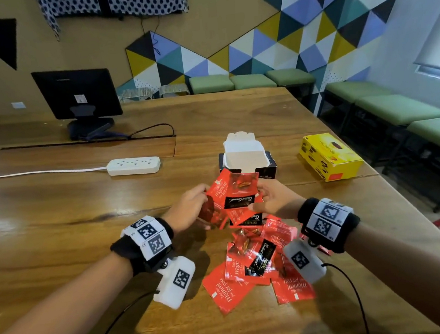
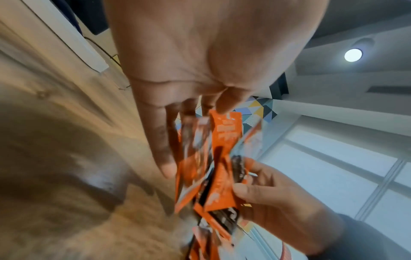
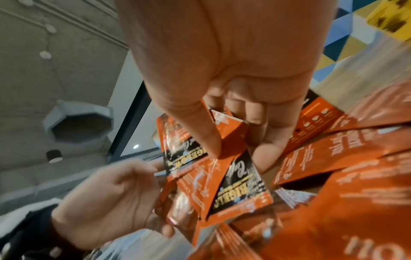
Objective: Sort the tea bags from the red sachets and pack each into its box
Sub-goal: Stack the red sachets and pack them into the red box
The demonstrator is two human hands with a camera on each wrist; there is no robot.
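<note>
Both hands hold a bunch of red sachets [image 1: 232, 200] above the wooden table [image 1: 83, 194]. My left hand [image 1: 190, 209] grips the bunch from the left, its fingers [image 2: 164, 154] laid along the packets. My right hand [image 1: 272, 202] pinches them from the right, thumb [image 3: 206, 135] pressed on a red packet [image 3: 233, 184]. More red sachets [image 1: 259, 267] lie heaped on the table below my wrists. Just behind the hands stands a dark box [image 1: 247, 161] with its white flap open. A closed yellow box [image 1: 329, 156] lies to the right. No tea bags show.
A white power strip [image 1: 133, 166] with its cord lies left of the dark box. A black monitor [image 1: 78, 99] stands at the back left. The table's right edge runs past the yellow box, with green benches [image 1: 400, 108] beyond.
</note>
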